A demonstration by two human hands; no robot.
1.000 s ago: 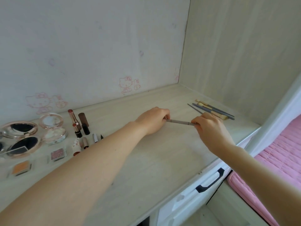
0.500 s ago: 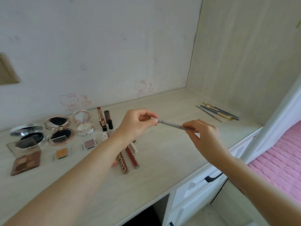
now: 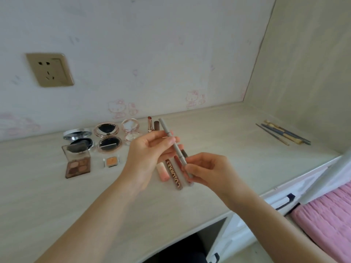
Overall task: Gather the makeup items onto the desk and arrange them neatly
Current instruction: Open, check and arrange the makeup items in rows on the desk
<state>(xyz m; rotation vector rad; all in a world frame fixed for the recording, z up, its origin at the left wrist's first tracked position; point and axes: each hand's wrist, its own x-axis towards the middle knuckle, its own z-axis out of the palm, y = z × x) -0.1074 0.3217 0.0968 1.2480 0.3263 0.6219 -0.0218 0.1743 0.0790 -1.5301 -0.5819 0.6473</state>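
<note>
I have a slim grey makeup pencil (image 3: 175, 147) held up over the bench (image 3: 218, 149), both hands on it: my left hand (image 3: 150, 152) pinches the upper shaft between thumb and fingertips, and my right hand (image 3: 207, 170) is curled round the lower end. It hangs tilted, top end toward the wall, above the lip tubes (image 3: 171, 172) lying in a row near the middle of the bench.

To do this step well, I judge the pencil should go down parallel to those tubes, just beside the outermost one, with its ends lined up with theirs. I would let one hand take it alone, lower it flat, and release only once it rests on the surface (it is round and will likely roll if dropped). Keeping my wrists high should avoid nudging the tubes or the standing lipsticks (image 3: 152, 125) behind.

The pencil is thin, matte grey, long, with a faint seam partway down that suggests a cap; any lettering is too small to read. The makeup brushes (image 3: 281, 132) lie well apart at the far right, probably next to gather. Compacts (image 3: 107, 137) and an eyeshadow palette (image 3: 77, 164) sit to the left.
</note>
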